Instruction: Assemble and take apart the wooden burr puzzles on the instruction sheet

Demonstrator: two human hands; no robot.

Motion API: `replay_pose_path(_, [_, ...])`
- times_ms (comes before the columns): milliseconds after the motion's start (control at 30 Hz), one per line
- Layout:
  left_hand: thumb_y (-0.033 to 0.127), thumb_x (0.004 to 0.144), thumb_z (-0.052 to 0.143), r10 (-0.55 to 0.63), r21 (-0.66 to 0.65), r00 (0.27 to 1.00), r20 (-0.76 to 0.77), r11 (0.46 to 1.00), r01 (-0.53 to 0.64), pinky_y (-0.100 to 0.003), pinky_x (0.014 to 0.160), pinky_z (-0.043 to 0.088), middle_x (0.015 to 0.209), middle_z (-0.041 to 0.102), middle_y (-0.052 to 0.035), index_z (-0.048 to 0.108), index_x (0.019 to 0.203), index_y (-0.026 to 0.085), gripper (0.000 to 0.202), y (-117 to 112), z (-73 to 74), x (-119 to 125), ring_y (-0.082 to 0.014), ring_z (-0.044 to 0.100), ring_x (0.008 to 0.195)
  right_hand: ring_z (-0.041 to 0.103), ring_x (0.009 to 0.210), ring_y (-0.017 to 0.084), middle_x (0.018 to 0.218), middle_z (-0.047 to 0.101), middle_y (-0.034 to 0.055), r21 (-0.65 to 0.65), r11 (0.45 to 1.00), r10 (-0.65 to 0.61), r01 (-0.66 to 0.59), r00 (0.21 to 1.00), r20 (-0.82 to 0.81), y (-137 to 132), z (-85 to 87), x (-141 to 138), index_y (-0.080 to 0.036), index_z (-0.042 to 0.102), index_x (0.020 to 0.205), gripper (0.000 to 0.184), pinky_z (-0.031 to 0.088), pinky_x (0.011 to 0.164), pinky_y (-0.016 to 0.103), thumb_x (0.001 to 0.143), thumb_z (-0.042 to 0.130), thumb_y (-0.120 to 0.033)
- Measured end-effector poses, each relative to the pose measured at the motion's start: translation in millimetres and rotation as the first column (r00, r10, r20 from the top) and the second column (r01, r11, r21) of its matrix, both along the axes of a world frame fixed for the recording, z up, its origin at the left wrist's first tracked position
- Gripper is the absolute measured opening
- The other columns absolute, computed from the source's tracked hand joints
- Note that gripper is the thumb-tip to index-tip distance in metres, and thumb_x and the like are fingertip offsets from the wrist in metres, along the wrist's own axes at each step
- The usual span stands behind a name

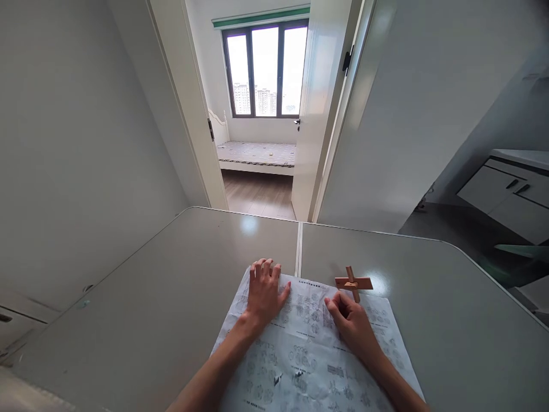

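A large printed sheet of paper (285, 349) with small diagrams, creases and two small torn spots lies on the table. My left hand (265, 292) rests palm down over its upper left part, fingers stretched out and slightly spread. On the right side of the sheet, my right hand (349, 317) is closed, its fingers curled and the thumb by the index finger; whether anything is inside is hidden. Just beyond that hand, a brown wooden cross-shaped piece of interlocked sticks (352, 282) sits at the sheet's top edge, apparently apart from the fingers.
The glossy grey table (171, 309) has a pale seam (299, 246) and rounded far corners. Beyond it, an open door (319, 109) shows a bed (257, 153) under a window (266, 71). White cabinets (510, 189) stand at the right.
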State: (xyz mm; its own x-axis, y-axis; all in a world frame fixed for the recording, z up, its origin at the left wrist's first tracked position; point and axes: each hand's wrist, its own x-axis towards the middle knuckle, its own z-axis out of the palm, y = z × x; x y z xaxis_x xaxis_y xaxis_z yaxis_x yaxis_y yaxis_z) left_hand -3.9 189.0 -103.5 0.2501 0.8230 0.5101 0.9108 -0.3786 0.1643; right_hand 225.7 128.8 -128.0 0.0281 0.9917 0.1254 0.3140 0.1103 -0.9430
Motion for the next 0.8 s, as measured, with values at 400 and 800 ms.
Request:
replay_pose_path(400, [0.019, 0.090, 0.062, 0.006, -0.053, 0.999, 0.051, 0.999, -0.003, -0.048, 0.094, 0.050, 0.120, 0.066, -0.0088, 0.060, 0.111, 0.023, 0.021, 1, -3.4, 6, -0.0295, 0.061, 0.112, 0.038, 0.057, 0.016, 0.062, 0.041, -0.0042, 0.019, 1.000, -0.006, 0.006, 1.000, 0.025, 1, 2.4, 0, -0.024, 0.042, 0.068, 0.045, 0.031, 0.054, 0.028, 0.096, 0.054, -0.057])
replay_pose_path(800, [0.023, 0.088, 0.070, -0.214, -0.063, 0.966, 0.148, 0.972, 0.225, -0.043, 0.088, 0.061, 0.126, 0.063, -0.0079, 0.049, 0.127, 0.025, 0.044, -9, 0.8, 16, -0.0283, 0.062, 0.115, 0.041, 0.057, 0.016, 0.061, 0.044, -0.0035, 0.031, 1.000, -0.006, 0.004, 0.999, 0.053, 2, 4.7, -1, -0.024, 0.043, 0.068, 0.044, 0.033, 0.054, 0.027, 0.096, 0.054, -0.055])
